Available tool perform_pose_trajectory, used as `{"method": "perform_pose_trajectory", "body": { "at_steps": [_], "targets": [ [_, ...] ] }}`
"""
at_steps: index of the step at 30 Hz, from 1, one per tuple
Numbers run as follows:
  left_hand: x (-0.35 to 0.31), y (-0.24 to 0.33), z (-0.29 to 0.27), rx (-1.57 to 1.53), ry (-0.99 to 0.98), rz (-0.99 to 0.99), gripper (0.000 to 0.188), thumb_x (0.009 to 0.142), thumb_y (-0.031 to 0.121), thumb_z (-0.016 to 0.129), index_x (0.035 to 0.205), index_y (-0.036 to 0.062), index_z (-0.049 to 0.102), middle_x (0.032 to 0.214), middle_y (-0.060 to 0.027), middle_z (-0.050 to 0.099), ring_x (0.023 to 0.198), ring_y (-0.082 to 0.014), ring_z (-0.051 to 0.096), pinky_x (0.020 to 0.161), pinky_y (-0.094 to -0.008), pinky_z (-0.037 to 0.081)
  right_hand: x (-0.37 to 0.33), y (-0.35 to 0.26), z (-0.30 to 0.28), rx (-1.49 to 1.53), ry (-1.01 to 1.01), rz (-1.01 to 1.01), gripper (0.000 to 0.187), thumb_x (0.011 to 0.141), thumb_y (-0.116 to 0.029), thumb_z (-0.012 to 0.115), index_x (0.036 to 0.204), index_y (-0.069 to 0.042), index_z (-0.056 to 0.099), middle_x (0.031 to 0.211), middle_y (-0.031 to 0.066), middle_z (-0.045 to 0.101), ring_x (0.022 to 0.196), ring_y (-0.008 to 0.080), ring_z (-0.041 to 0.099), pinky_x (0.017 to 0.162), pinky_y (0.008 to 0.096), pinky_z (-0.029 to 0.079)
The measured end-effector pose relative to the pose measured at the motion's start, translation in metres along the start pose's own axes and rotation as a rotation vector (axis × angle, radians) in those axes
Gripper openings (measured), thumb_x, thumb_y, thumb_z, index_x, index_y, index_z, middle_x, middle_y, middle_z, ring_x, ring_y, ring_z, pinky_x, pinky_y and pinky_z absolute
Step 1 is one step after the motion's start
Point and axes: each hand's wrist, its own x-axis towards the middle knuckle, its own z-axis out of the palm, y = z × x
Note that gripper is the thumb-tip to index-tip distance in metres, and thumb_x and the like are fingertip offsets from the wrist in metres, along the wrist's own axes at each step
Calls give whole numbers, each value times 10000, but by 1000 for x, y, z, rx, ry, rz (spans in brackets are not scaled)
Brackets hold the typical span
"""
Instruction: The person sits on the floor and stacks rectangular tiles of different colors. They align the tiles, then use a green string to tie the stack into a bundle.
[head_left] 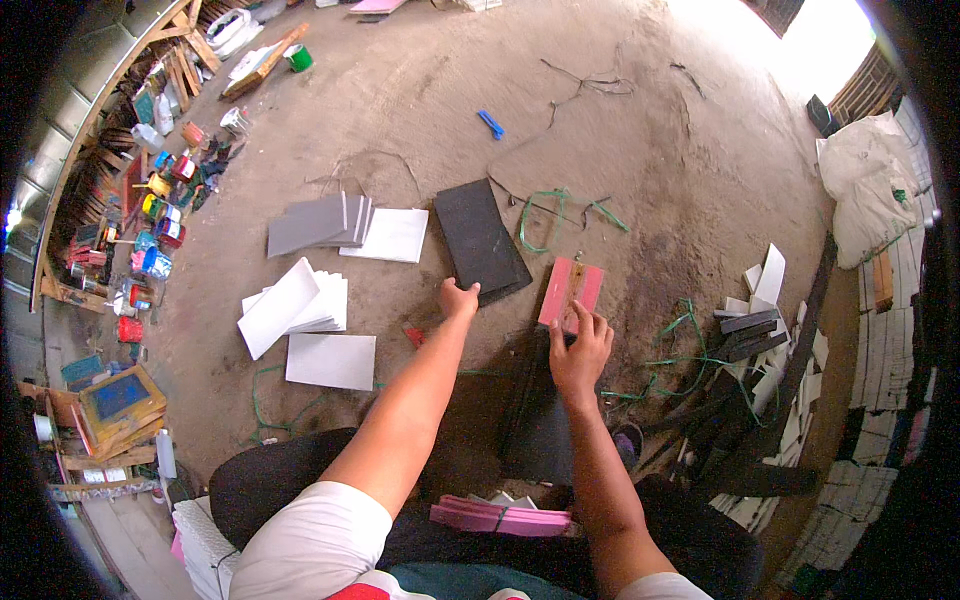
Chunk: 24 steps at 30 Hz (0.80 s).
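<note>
pinching the black sheets (482, 235) at the near left corner with the left hand (460, 298) — closed, with thumb on top and fingers curled in at the edge. lying on the floor (400, 120), just left of the pink board (588, 285), slightly fanned. touching the near end of that board with the right hand (582, 355), with thumb and fingertips set apart — cannot tell whether gripping or merely resting. farther left, see grey sheets (305, 225) and white sheets (282, 308), spread in separate lots. beyond the board, see green string (563, 193), loosely looped, and farther off a blue thing (490, 125). well to the right, note heaped offcuts (750, 335).
</note>
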Motion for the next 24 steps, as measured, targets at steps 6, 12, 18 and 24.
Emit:
{"method": "perform_pose_trajectory", "body": {
  "at_steps": [6, 12, 18, 24],
  "targets": [
    [-15, 22, 0, 54, -108, -48, 566, 790, 287, 851, 1211, -39, 658, 1254, -248, 657, 1142, -375, 642, 987, -459, 504, 1, 10, 3, -26, 10, 4, 477, 832, -266, 789, 1264, -128, 641, 1196, 165, 613, 1123, 385, 545, 982, 492, 449],
    [33, -26, 16, -63, -189, -105, 434, 796, 365, 848, 867, -51, 745, 889, -217, 750, 844, -352, 732, 804, -452, 553, 4, -20, -8, 62, -38, -40, 470, 836, -255, 783, 1263, -121, 640, 1163, 167, 625, 1113, 383, 548, 978, 485, 452],
    [-19, 22, 18, 77, -82, -43, 397, 780, 296, 873, 975, -22, 737, 952, -202, 752, 895, -345, 726, 815, -456, 548, -11, 0, -26, -40, -14, -29, 460, 843, -236, 773, 1262, -104, 635, 1167, 173, 619, 1122, 387, 548, 980, 488, 450],
    [-50, 44, -45, -427, -232, -91, 262, 869, 201, 792, 995, -12, 705, 843, -74, 701, 725, -172, 643, 673, -335, 507, -6, -3, -27, -4, 21, -69, 397, 868, -190, 761, 1231, -75, 649, 1106, 159, 626, 1066, 368, 569, 928, 481, 461]
  ]
}}
